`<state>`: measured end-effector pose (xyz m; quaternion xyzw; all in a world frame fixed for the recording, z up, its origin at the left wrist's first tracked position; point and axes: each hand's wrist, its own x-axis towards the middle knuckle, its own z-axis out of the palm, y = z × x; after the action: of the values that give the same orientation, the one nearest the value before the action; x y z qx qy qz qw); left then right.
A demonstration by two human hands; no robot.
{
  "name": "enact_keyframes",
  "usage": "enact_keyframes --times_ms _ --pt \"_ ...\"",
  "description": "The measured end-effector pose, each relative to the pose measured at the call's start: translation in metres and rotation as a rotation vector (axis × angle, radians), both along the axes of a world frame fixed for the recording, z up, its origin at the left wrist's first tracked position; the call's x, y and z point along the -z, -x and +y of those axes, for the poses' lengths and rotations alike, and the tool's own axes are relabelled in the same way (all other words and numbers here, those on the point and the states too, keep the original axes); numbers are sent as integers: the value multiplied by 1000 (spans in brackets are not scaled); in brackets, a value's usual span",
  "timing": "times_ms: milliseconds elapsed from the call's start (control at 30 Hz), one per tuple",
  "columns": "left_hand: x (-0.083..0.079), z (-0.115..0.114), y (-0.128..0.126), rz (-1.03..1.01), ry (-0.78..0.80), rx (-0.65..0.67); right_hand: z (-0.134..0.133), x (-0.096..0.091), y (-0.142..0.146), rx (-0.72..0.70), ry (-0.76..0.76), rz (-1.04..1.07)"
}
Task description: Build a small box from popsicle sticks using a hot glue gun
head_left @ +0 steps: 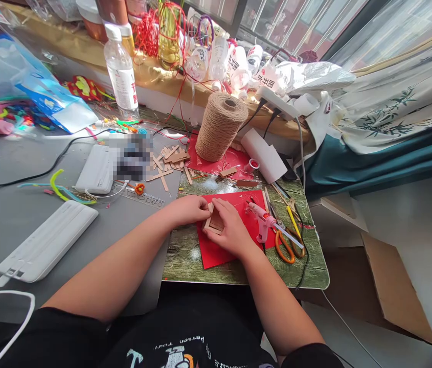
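Over a red sheet (211,255) on the wood-patterned board, a small wooden frame of craft sticks (214,222) sits between my two hands. My left hand (191,208) pinches its upper left corner with bent fingers. Fingers of my right hand (231,229) curl round its far and near edges, with the palm at its right side. Just right of my right hand lies a pink hot glue gun (262,219) with a clear glue stick out of its back. Scissors with orange handles (285,247) rest beyond the glue gun.
A large twine spool (221,127) stands behind my hands. Loose craft sticks (168,161) lie to the left of it. White power banks (49,240) with cables occupy the grey table. A plastic bottle (121,76) stands at the back, and a cardboard box (395,281) is low on the right.
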<state>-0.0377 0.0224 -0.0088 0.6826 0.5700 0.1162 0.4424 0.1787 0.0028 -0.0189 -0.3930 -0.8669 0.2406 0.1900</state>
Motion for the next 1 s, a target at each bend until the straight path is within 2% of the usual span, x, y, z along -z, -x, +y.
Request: enact_keyframes --times_ms 400,800,1000 --pt "4 1 1 -19 -23 14 -3 -2 1 -35 -54 -50" --pt "1 0 0 -3 -16 16 -2 -4 2 -42 -18 -122" --pt "1 0 1 -17 -1 13 2 -12 -3 -18 30 16"
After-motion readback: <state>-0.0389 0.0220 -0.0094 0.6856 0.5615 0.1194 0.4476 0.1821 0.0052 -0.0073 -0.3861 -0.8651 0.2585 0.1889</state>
